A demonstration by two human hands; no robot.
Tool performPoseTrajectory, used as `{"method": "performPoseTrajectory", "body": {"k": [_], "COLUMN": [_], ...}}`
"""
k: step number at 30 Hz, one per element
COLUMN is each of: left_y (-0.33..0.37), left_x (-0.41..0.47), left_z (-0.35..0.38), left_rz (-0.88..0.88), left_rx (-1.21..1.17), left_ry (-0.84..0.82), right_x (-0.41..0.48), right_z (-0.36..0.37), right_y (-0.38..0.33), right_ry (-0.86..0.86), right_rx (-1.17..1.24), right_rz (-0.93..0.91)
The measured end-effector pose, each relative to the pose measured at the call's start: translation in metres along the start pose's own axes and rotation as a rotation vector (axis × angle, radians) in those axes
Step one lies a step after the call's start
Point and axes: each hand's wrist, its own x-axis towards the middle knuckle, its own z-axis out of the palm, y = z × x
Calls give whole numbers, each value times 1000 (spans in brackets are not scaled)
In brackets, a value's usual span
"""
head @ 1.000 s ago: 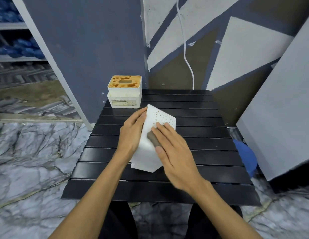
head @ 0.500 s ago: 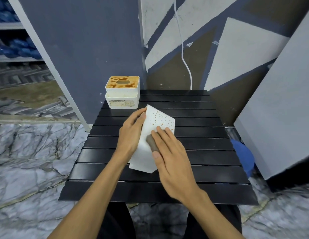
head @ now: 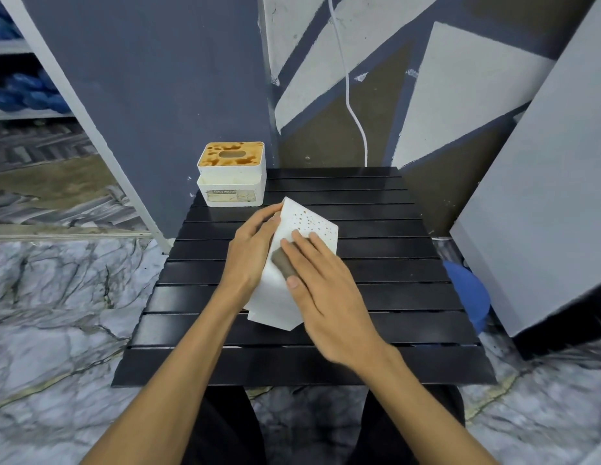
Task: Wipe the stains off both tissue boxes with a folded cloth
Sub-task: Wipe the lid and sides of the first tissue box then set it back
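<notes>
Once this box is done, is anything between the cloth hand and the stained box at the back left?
Only the near white box and the left hand gripping its side lie on that line from the right hand and cloth. Past them, bare table slats reach the stained box.

We see only a dark sliver of the cloth (head: 283, 265) beneath the right hand (head: 321, 286), which with the left hand (head: 250, 253) covers the middle of the near tissue box (head: 306, 223). At mid-right, the table (head: 376, 297) part-hides a blue object (head: 470, 293) we cannot identify.
</notes>
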Motion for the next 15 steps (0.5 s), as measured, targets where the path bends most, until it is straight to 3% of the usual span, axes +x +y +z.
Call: {"method": "performPoseTrajectory", "body": {"k": [7, 12, 15], "left_y": [-1, 0, 1], "left_x": [1, 1, 1], "left_z": [1, 2, 1], "left_rz": [-5, -7, -1], "left_rx": [12, 2, 20], "left_ry": [3, -20, -27], "right_x": [6, -4, 14], "right_z": [-4, 1, -3], "right_y": [28, 8, 16], "right_ry": [26, 8, 2], "right_rx": [174, 37, 75], "right_rz": [156, 49, 69]}}
